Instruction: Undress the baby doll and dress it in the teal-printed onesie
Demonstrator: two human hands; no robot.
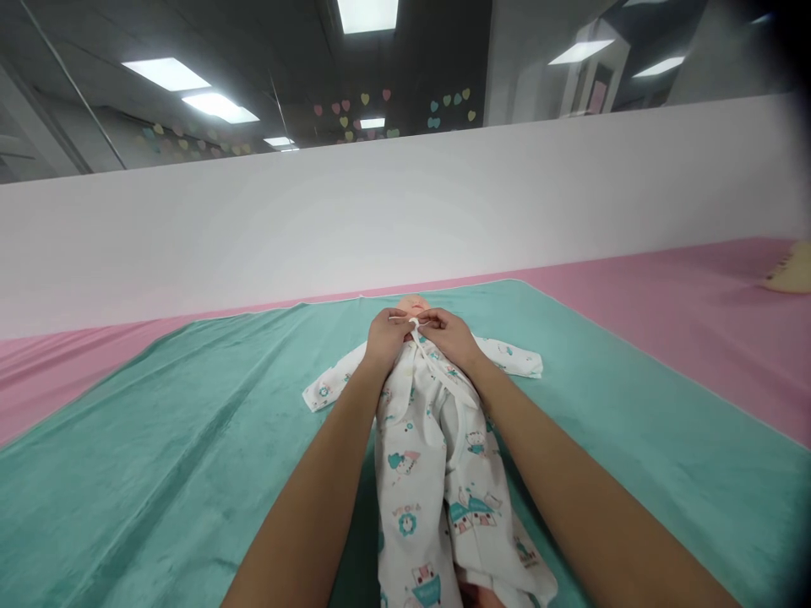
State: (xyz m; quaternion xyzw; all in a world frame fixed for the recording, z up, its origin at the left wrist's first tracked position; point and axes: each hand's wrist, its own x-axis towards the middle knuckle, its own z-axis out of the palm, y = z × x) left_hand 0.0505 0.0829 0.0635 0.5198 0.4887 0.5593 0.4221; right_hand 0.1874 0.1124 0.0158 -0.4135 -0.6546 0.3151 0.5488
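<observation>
Left hand and right hand close together at the centre of the frame, both closed in a pinch on a white tie at the garment's neck, thumbs and fingers curled around the cord, knuckles nearly touching. Bare forearms rising from the lower corners toward the middle.

Beneath the hands, a baby doll lying on its back, only the top of its head showing above the fingers, the rest covered. Around it, a white printed garment with teal and pink cartoon figures, buttoned-up front not visible, one sleeve spread toward the left and the other sleeve toward the right, lower end running off the bottom edge of the frame. A second white strip lying loose down the chest, just below the right hand.

Under the doll, a teal blanket, soft and lightly creased, across the lower part of the frame, on a pink mat reaching both sides. At the far right edge, a pale yellow object on the mat, too cut off to name. Beyond, a white wall, with paper hearts and ceiling lights at the top of the frame.
</observation>
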